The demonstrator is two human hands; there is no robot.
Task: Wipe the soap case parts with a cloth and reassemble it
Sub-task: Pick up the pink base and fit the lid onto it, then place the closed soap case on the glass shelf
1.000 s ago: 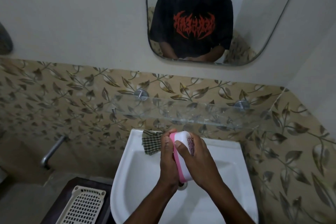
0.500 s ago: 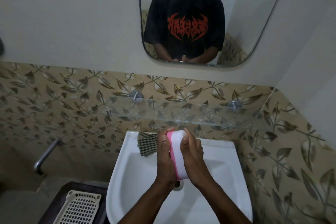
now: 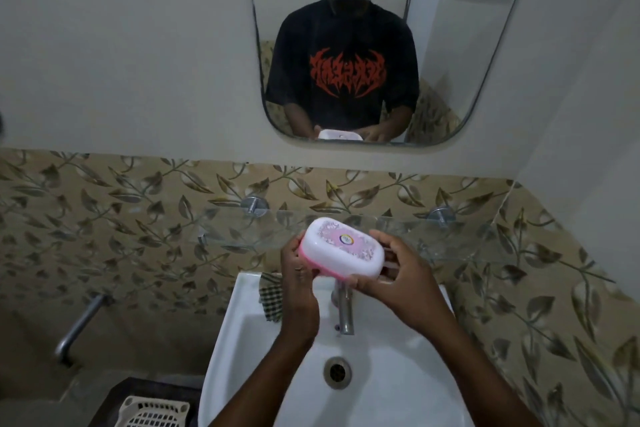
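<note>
Soap case is assembled: white lid seated on the pink base, held in the air over the back edge of the sink, above the tap and just below the glass shelf. It's tilted, lid facing the camera.

Left hand has its fingers closed on the case's left end, thumb on the side. Right hand grips the right end and lower edge, fingers curled underneath and partly hidden.

Cloth is a checked rag lying on the sink's back-left corner, untouched, so wiping looks done.

Handling guess: light, rigid, thin plastic with a glossy lid, likely slick if damp. Best held by the short ends, pinching across the pink seam so lid and base can't separate. Don't squeeze the lid centre, it may flex or pop. A drop into the sink could crack it.
</note>
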